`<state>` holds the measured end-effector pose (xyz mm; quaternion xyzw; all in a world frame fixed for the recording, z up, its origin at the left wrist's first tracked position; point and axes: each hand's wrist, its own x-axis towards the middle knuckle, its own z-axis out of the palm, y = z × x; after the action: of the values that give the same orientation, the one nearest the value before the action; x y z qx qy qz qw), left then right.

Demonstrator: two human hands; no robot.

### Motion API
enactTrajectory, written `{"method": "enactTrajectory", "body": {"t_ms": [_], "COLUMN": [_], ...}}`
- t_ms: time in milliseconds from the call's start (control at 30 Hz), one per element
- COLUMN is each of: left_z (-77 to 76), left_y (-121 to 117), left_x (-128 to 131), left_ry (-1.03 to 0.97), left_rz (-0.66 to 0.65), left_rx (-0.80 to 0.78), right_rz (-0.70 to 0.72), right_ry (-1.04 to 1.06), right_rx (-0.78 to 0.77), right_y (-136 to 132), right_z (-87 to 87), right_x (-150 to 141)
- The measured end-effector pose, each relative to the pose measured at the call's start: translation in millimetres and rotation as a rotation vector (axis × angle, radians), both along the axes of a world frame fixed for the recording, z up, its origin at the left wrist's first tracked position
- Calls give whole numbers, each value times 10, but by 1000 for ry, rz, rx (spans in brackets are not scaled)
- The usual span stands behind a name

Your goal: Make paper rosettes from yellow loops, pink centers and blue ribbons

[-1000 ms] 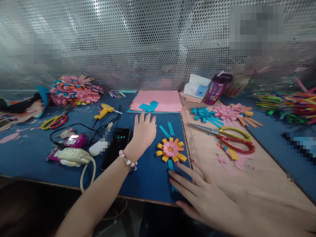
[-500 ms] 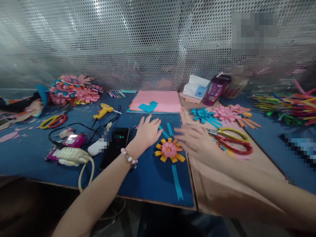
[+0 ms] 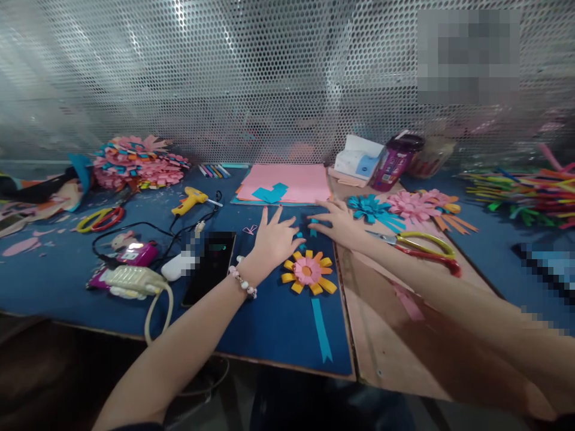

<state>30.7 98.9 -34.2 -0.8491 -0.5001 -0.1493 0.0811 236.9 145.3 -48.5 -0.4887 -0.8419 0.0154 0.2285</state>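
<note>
My left hand (image 3: 275, 244), with a bead bracelet at its wrist, lies over the blue tabletop, fingers spread. Opposite it, my right hand (image 3: 341, 226) reaches in low with its fingers apart. Short teal paper strips (image 3: 313, 227) show at the fingertips of both hands, partly covered by them. Just below sits a paper flower (image 3: 307, 270) with looped yellow-orange petals and a pink centre. A longer teal strip (image 3: 321, 330) with a notched end extends from under the flower towards the table's front edge. Scissors (image 3: 424, 244) with yellow and red handles lie partly behind my right forearm.
A pink paper stack (image 3: 287, 176) with teal scraps is behind my hands. To the left lie a phone (image 3: 209, 269), a yellow glue gun (image 3: 188, 201), cables and a power strip (image 3: 135, 280). Teal (image 3: 369, 208) and pink (image 3: 413, 205) paper flowers lie to the right.
My right hand has moved up and left, from beside the flower to the teal strips. My left hand has shifted slightly right and down. The strips' upper ends are now mostly covered.
</note>
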Motion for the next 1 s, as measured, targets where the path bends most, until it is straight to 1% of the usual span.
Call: {"method": "enactTrajectory", "body": {"t_ms": [67,133,200,267,300,367,433,500,533,600,667,733,867,933,1000], "left_z": [48,135,266,433,524,705,851,931,941,901,803,681,473,411,374], "left_y": [27,53,52,-2,-54,-202,-396,-604,-705,-884,-1032,-1151,-1321,-1372,-1400], "left_x": [-2,-26,-63,-103,-122,-158,-195,-231,-248,-272,-285,-291,-302,-313,-326], "left_ry": [-115,-285,-451,-566,-603,-629,-610,-561,-541,-502,-470,-447,-405,-386,-382], "left_rz": [20,10,-31,-58,-65,-71,-88,-102,-101,-84,-66,-45,44,79,98], "left_rx": [-54,-108,-156,-208,-245,-312,-387,-516,-570,-666,-757,-834,-871,-878,-884], "right_rz": [0,47,103,129,158,188,209,224,228,224,199,177,162,184,242], "right_ry": [99,166,174,174,156,123,91,47,25,-10,-29,-43,-82,-119,-158], "right_rx": [21,41,42,52,58,83,110,108,102,92,95,115,213,260,286], "right_y": [-91,-286,-582,-932,-1105,-1416,-1649,-1798,-1845,-1895,-1911,-1919,-1978,-2041,-2118], "right_z": [143,319,481,581,599,571,481,367,312,218,158,137,177,190,169], "right_x": [32,55,51,11,-21,-100,-181,-245,-266,-287,-280,-255,-197,-182,-180]}}
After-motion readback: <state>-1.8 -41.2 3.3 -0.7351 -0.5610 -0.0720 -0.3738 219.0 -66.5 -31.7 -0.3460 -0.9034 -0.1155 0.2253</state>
